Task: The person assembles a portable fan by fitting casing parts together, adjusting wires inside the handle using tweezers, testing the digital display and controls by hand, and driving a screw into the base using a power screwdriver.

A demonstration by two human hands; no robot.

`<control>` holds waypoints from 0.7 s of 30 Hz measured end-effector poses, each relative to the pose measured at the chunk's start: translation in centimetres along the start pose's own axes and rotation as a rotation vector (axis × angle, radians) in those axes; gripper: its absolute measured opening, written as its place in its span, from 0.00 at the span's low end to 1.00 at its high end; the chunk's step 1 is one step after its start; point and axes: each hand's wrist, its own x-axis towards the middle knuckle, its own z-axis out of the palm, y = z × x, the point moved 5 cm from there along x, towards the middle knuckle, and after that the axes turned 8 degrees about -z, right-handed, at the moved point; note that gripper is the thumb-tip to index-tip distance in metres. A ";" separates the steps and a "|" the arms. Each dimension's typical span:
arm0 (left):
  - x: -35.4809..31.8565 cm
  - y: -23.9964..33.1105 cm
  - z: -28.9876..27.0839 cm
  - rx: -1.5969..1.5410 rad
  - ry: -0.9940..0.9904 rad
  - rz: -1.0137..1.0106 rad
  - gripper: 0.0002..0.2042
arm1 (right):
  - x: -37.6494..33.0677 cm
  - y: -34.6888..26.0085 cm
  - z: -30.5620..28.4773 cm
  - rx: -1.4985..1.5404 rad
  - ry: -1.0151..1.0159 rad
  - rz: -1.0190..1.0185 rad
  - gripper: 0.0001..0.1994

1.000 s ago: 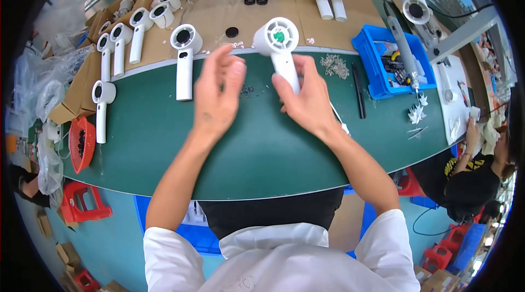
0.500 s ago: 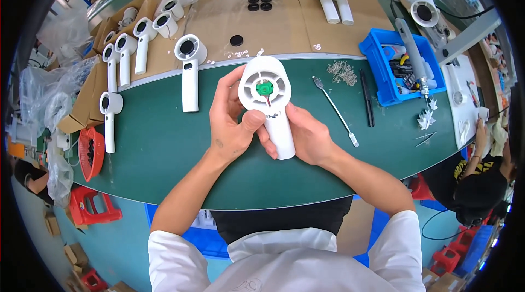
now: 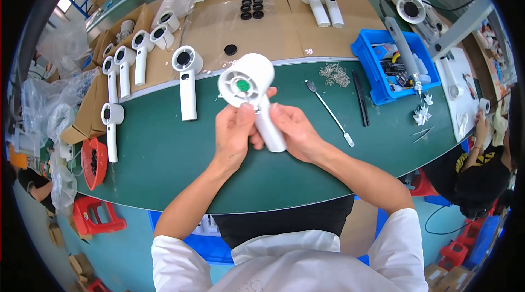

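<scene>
Both hands hold a white handheld fan [image 3: 261, 73] over the middle of the green table. Its round head leans to the left, and a green circuit board shows in the hub of its open grille. My left hand [image 3: 235, 130] grips the upper handle, with the thumb just below the head. Around the lower part of the handle, my right hand [image 3: 295, 130] is closed from the right side. Beyond them lies a black round cap [image 3: 230, 50] on the cardboard. A similar white fan [image 3: 187, 84] with a black centre lies to the left.
More fans stand or lie at the left by a cardboard box [image 3: 82, 114] and a red basket [image 3: 94, 163]. On the right are a pile of screws [image 3: 334, 75], a thin white brush-like tool [image 3: 330, 111], a black pen-like stick [image 3: 361, 98], a blue tool bin [image 3: 383, 95] and an electric screwdriver [image 3: 407, 54].
The fan's head has tilted and turned to the left, so its side wall now shows. Both hands still hold the handle. The whole view has shifted slightly.
</scene>
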 end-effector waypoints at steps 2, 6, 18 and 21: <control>-0.3 1.7 -0.7 0.091 0.153 0.269 0.30 | 0.2 0.4 0.0 -0.019 0.052 -0.032 0.28; -5.5 5.9 0.3 -0.614 0.049 0.363 0.30 | 0.7 -1.0 -2.6 -0.192 -0.009 -0.130 0.25; -16.4 16.1 8.8 -0.128 -0.276 1.504 0.11 | 0.3 -1.3 -1.0 -0.222 -0.045 -0.096 0.20; -16.3 16.5 8.6 -0.209 -0.356 1.369 0.11 | 0.3 -1.1 -0.8 -0.218 -0.030 -0.100 0.20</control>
